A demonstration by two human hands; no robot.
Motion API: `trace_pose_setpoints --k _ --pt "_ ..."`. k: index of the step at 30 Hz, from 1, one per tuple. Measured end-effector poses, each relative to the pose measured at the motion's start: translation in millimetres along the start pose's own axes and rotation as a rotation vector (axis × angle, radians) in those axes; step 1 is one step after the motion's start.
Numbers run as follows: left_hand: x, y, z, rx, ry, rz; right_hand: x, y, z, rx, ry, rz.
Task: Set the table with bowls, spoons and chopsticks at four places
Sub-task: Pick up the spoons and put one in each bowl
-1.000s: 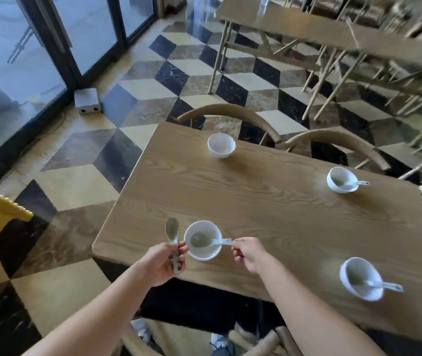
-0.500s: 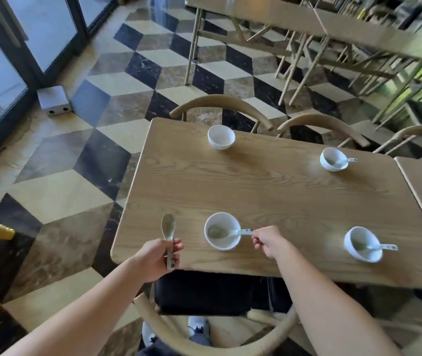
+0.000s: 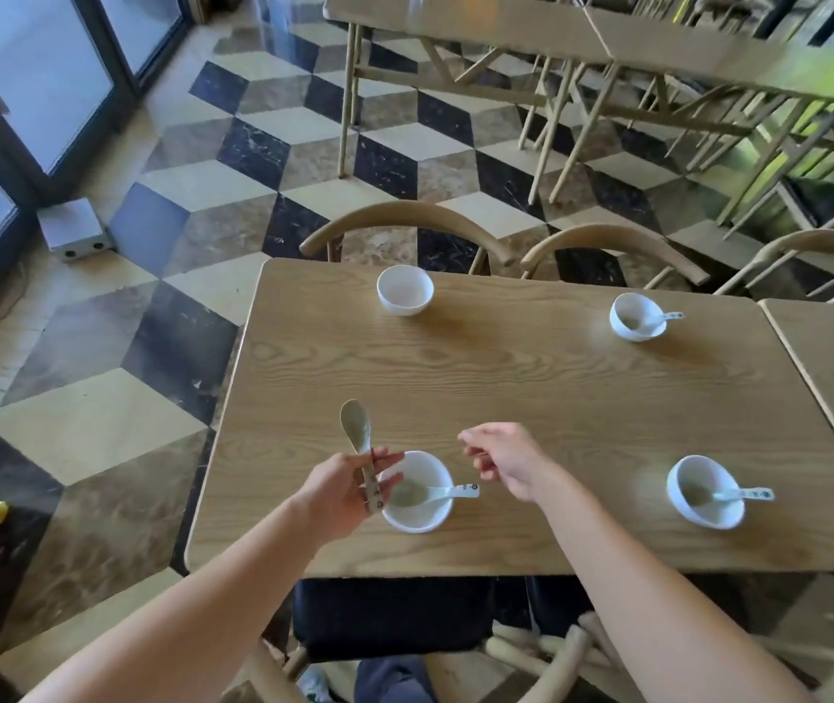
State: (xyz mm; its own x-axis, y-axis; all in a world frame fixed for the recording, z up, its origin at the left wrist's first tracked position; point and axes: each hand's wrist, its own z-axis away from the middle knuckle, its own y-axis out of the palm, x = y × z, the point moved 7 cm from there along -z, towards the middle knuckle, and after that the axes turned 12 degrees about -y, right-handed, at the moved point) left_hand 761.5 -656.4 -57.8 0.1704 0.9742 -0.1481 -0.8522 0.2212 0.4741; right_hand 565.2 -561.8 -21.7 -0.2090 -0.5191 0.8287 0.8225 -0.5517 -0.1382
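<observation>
Bowl [image 3: 417, 522] holds spoon [image 3: 435, 494] (handle rightward); left fingers [image 3: 384, 457] grip second spoon [image 3: 355, 423], right fingers [image 3: 486, 436] loose.

Four white bowls [image 3: 405, 290] [image 3: 637, 324] [image 3: 420, 520] [image 3: 704, 517], four spoons [image 3: 356, 428] [image 3: 448, 493] [image 3: 744, 494] [image 3: 671, 315], two bare hands [image 3: 344, 492] [image 3: 506, 464].

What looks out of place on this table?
Only the far left bowl stands out: it has no spoon, while the far right bowl, near left bowl and near right bowl each hold one. The left hand holds a spare spoon. No chopsticks are in sight, and nothing is spilled or broken.
</observation>
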Motion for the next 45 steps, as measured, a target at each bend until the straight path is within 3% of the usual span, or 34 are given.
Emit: trace_pose_setpoints --k 2,4,7,10,13,16,19,24,29,36,45 --pt "-17 29 -6 0.006 0.037 -0.059 18 27 8 0.254 -0.011 0.046" --pt "-32 58 -17 0.059 0.063 -0.069 25 39 3 0.335 -0.036 0.084" --pt "-46 91 -31 0.123 0.079 -0.043 29 34 -22 0.251 -0.059 -0.012" --pt "-61 106 -49 0.097 0.121 -0.165 38 12 -54 0.155 -0.06 -0.113" --pt "-99 84 -66 -0.258 0.337 -0.579 62 -18 -93 0.087 -0.096 -0.185" --pt "-135 42 -86 -0.804 0.537 -1.367 84 -40 -135 0.038 -0.131 -0.189" --pt "-144 0 -115 -0.974 0.47 -1.613 95 -48 -176 0.036 -0.135 -0.192" --pt "-140 -29 -143 -1.082 0.512 -1.711 107 -46 -236 0.075 -0.079 -0.205" --pt "-141 -34 -143 -1.22 0.718 -1.661 109 -36 -277 0.129 -0.019 -0.187" --pt "-143 -29 -138 -1.24 0.768 -1.607 109 -15 -311 0.187 0.033 -0.178" --pt "-142 -31 -137 -1.235 0.78 -1.604 102 -15 -325 0.07 0.022 -0.243"
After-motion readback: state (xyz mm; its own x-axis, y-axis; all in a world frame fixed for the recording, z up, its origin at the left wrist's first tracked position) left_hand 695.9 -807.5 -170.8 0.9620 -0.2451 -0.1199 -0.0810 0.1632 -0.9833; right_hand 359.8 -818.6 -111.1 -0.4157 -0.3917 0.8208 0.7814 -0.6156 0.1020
